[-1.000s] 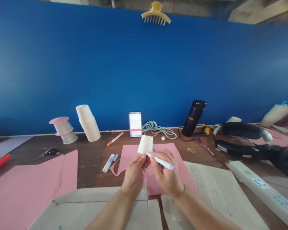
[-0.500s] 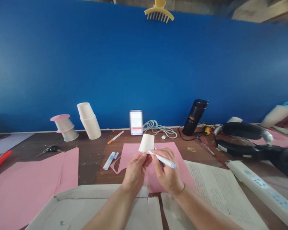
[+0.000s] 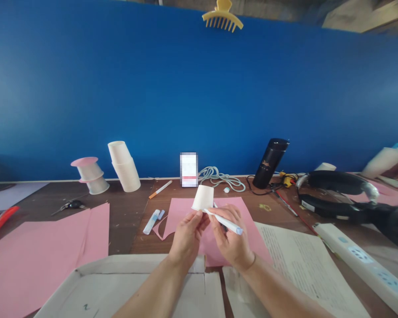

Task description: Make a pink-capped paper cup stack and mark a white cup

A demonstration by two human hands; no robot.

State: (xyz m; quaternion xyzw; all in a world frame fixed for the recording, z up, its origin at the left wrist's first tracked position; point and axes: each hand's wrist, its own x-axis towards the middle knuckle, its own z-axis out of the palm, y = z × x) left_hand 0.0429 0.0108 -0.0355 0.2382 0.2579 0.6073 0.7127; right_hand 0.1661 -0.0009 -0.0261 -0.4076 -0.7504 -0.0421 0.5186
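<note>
A white paper cup [image 3: 203, 197] is tilted upside down over the pink sheet [image 3: 232, 204], and my left hand [image 3: 188, 235] grips its lower rim. My right hand [image 3: 231, 236] is closed around a white marker pen [image 3: 228, 224] with a pale blue end. The marker's tip meets the cup close to its rim; whether it leaves a line there is too small to tell. A glue stick [image 3: 151, 221] with its cap off lies left of the pink sheet, beside a curved pink paper scrap [image 3: 159, 230].
A stack of paper cups [image 3: 124, 168] and two pink-topped joined cups [image 3: 91, 176] stand at the left. A phone [image 3: 189, 169], a cable [image 3: 222, 179] and a black flask [image 3: 271, 163] line the blue panel. At the right is a power strip [image 3: 361, 260]; a cardboard box [image 3: 119, 287] lies in front.
The view has shifted very slightly, moving the background a few pixels right. Both hands, the cup and the marker pen hold nearly the same position.
</note>
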